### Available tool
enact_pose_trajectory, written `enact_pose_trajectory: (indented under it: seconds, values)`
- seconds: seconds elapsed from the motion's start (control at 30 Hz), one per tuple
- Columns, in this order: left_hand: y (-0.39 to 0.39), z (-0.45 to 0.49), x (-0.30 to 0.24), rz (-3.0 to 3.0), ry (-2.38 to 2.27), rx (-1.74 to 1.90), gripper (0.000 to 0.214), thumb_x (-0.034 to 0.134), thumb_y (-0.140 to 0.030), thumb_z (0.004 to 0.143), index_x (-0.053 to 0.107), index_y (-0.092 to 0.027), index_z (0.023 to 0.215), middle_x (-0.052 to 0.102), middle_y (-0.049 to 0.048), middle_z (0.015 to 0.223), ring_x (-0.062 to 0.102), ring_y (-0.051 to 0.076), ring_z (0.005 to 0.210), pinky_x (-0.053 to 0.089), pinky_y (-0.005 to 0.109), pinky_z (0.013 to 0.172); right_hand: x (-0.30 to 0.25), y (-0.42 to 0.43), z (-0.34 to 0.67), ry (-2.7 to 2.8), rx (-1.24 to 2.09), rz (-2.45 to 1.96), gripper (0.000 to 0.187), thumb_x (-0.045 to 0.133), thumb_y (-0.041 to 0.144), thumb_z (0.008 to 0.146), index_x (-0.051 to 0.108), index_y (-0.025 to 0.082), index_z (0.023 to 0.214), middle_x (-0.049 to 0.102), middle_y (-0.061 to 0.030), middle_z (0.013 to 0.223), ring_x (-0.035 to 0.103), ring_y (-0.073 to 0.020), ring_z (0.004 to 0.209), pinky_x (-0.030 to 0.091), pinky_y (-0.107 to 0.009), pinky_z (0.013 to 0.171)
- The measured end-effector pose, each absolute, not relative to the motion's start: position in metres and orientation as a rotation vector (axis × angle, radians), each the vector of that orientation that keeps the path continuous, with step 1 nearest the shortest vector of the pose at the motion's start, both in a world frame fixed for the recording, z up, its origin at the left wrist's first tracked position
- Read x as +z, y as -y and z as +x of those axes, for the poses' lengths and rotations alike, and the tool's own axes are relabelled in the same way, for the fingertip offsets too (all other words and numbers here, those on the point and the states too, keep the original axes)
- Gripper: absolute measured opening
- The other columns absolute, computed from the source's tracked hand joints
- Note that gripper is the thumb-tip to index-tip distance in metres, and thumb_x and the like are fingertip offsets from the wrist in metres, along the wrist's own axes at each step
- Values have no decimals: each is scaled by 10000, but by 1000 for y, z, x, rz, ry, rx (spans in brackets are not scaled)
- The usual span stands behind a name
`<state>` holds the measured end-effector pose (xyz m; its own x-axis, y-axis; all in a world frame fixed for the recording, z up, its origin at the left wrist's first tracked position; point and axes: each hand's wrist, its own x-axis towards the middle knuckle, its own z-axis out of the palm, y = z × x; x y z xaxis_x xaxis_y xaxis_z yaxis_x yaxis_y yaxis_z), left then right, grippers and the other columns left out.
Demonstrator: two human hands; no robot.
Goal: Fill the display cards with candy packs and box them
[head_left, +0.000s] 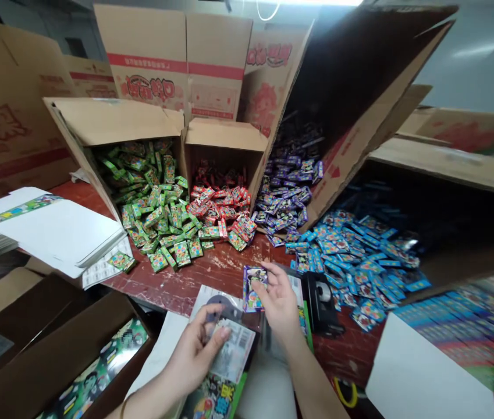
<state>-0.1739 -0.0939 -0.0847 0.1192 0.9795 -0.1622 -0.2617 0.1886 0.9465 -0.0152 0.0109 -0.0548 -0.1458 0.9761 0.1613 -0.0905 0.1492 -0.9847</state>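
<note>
My right hand [280,299] grips one purple packet [249,299], thumb across its front and fingers behind and along its far edge. The packet sits on the left side of that hand, in the space between my two hands, raised over the desk [224,265]. Its long axis runs almost straight away from me, one short end toward me and the other pointing out past my fingertips, with the printed face turned up to me.

My left hand [196,349] pinches a printed pack [229,364], thumb pressed on the front and fingers tucked behind. The pack lies just right of that hand and reaches back toward me. Its long axis slants: the far end, with the barcode panel, points away and to my right, while the bright green-edged end comes toward me and to the left. The purple packet is just beyond this far end, near my left fingertips.

Straight beyond my right hand, purple packets [288,195] spill from a tall carton. Red packets [223,203] lie beyond the gap between my hands, and green packets [159,215] beyond my left hand and to its left. Blue packets [355,250] spread beyond my right hand to its right. A black holder [323,314] stands just right of my right hand, and a white card [425,372] lies farther right, nearer to me.
</note>
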Motion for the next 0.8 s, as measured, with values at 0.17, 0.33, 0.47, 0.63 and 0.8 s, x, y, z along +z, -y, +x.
enact_pose_trajectory:
  seconds: [0.17,0.33,0.47,0.63,0.8]
  values:
    - [83,-178,-104,925,-1072,1151,405,519,-474,869,544,-129,1079,621,59,845,566,158,749,427,237,669,-63,-20,-12,1853,1320,-991,321,589,349,835,657,194,1108,616,-85,1026,594,-160,894,481,-281,795]
    - [75,-183,-116,902,-1107,1155,440,485,-542,860,581,-116,911,608,41,768,524,146,700,402,233,652,-75,-23,-13,2055,1317,-957,269,624,311,805,697,179,1028,586,-92,1027,571,-168,909,470,-283,764]
    - [72,-189,-119,823,-1154,1203,462,498,-567,842,582,-119,914,595,38,751,508,146,688,397,236,644,-92,-24,-12,1889,1316,-1013,172,704,315,741,680,156,800,607,-102,1011,588,-185,931,466,-320,843]
    - [71,-195,-124,782,-1176,1229,468,495,-569,844,559,-114,930,572,33,746,484,133,671,384,228,630,-104,-20,-18,1638,1603,-1035,239,733,335,702,653,150,831,622,-89,953,621,-182,878,498,-298,786]
    - [73,-195,-122,818,-1137,1189,425,494,-524,865,540,-110,948,545,33,750,471,130,674,374,231,628,-97,-28,-21,1660,1792,-1172,303,718,387,704,615,134,835,631,-44,795,599,-131,705,478,-252,670]
